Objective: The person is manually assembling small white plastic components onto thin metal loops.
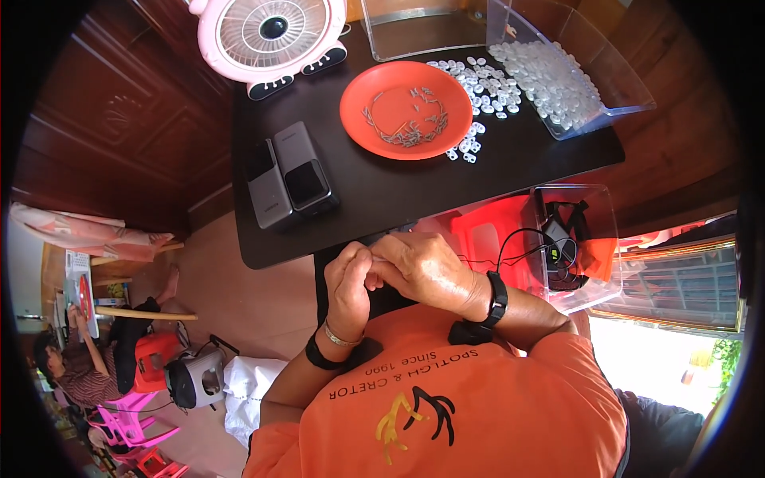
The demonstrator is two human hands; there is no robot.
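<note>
Together, left hand (348,292) curled, right hand (430,271) arched

Shirt (510,406): orange fabric; the torso is fully covered.
Right sleeve (550,362): short, orange, matched to the shirt body.
Left sleeve (275,450): short, orange, ended above the forearm.
Chest lettering (405,372): printed in dark characters, arranged in two lines.
Chest emblem (416,422): formed of curved, branching strokes, coloured yellow and black.
Left hand (348,291): fitted at the wrist with a black strap (320,354) and a pale, metallic-looking bracelet (340,338).
Right hand (426,267): fitted at the wrist with a black, watch-like band (497,296).
Dark block (470,333): rounded, seen beside the band; its attachment cannot be determined.
</note>
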